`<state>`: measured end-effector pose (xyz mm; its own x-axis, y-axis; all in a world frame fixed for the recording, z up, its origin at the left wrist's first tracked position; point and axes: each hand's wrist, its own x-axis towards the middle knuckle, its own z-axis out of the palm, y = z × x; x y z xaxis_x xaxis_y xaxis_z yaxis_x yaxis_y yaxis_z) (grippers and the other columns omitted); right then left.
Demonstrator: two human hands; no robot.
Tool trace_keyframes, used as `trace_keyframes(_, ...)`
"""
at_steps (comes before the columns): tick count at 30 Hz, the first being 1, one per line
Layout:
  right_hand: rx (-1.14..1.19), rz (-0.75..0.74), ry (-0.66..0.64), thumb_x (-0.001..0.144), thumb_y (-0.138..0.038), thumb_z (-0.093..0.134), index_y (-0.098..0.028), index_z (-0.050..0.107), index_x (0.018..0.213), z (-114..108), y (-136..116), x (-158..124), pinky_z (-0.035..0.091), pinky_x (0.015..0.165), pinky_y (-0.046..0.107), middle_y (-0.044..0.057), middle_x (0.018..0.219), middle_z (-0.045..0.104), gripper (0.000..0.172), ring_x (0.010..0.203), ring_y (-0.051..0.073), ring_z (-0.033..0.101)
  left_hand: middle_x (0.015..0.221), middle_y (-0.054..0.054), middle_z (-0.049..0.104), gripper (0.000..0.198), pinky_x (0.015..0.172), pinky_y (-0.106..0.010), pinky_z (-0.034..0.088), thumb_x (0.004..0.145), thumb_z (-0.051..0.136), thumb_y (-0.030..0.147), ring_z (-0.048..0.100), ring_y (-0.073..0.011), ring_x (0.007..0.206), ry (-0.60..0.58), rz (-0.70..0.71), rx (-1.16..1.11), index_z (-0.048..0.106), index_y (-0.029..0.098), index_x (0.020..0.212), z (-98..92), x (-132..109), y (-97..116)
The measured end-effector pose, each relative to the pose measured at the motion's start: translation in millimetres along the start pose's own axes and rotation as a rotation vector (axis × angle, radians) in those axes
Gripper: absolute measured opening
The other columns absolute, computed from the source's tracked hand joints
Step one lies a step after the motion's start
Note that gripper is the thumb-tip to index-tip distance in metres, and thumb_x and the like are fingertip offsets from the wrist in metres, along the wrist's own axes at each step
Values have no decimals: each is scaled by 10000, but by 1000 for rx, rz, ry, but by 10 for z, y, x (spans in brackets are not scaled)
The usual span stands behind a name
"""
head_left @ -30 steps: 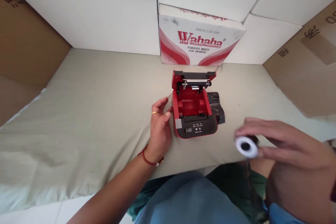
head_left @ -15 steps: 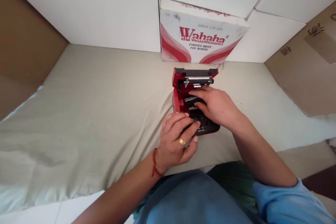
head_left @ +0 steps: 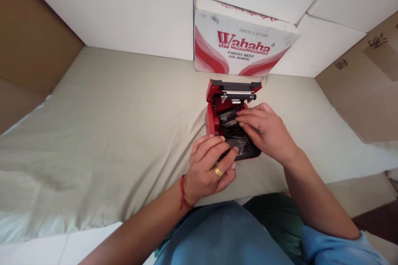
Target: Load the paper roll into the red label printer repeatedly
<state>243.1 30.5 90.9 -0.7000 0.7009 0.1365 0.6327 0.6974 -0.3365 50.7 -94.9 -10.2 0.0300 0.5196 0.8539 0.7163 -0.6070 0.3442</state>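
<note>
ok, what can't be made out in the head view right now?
Head view: right end of the black roll, hidden by the right hand.
Head view: much of the front of the red device, covered by the left hand and black film.
Head view: small print on the white-and-red box, too small.
Head view: rest of the left brown carton, cut by the left edge.

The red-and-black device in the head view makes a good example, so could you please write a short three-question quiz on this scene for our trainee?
1. Fill in: The lid of the red-and-black device stands ____ (open or closed).
2. Multiple choice: What do the fingers of the right hand touch? A) The white carton; B) The dark roll; C) The bracelet.
3. True or false: The left hand wears a gold ring.

Key: 1. open; 2. B; 3. true.
</note>
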Motion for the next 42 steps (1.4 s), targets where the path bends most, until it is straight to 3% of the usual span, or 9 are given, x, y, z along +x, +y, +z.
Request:
trace_keyframes(3,-85,74,-71,1211,-245,477,-235,873,1433,-8,-117,154,636,1132,449,112,1518,872,454,1329,297,808,1135,-67,871,452,1135,-493,636,977,711,132,819,-292,1185,-15,2,11,775,268,1404,-6,-8,-14)
trace_keyframes(7,-269,164,-267,1216,-265,505,-294,754,1637,-53,-296,423,655,1043,446,113,1676,782,490,1358,338,831,1125,-63,866,478,1121,-493,634,977,722,129,815,-294,1181,-19,-1,21,773,281,1427,-5,-23,-34)
trace_keyframes(12,-425,242,-409,1192,-191,489,-289,716,1649,-107,-482,527,640,888,432,141,1576,828,520,1207,359,872,1112,-69,860,350,1123,-487,647,1000,701,142,801,-286,1182,-11,23,11,791,245,1321,6,9,-32)
trace_keyframes(16,-465,284,-428,1198,-164,444,-252,741,1578,-98,-570,547,609,832,412,168,1463,854,490,1166,357,878,1104,-78,857,277,1139,-473,654,1024,691,150,799,-279,1185,-14,28,2,790,215,1274,-2,36,-29)
trace_keyframes(19,-485,294,-445,1201,-161,437,-242,722,1595,-94,-589,567,595,823,402,180,1425,854,493,1148,358,880,1125,-74,867,353,1123,-493,665,1008,695,137,807,-288,1192,-14,14,-18,781,242,1334,1,28,-27)
trace_keyframes(27,-470,274,-437,1201,-158,428,-257,674,1677,-90,-579,545,621,856,406,169,1655,768,546,1258,346,855,1168,-96,856,462,1130,-521,659,995,717,133,788,-308,1215,-26,0,-88,763,233,1443,25,-21,-48)
trace_keyframes(31,-485,290,-450,1199,-144,418,-234,717,1611,-79,-594,568,618,857,401,187,1507,836,517,1208,345,869,1183,-86,858,504,1145,-524,654,996,725,136,798,-304,1217,-22,-2,-89,756,262,1483,31,-30,-58)
trace_keyframes(35,-480,283,-452,1206,-145,406,-222,668,1659,-90,-585,578,611,863,385,198,1554,808,529,1241,338,861,1154,-90,863,417,1173,-503,649,989,716,136,804,-297,1233,19,25,-32,782,220,1392,36,-30,-42)
trace_keyframes(42,-474,308,-475,1198,-172,466,-225,713,1561,-145,-647,485,592,843,402,196,1498,795,442,1176,352,861,1155,-61,871,498,1164,-517,652,950,731,145,829,-300,1217,21,29,0,787,303,1420,26,-42,-15)
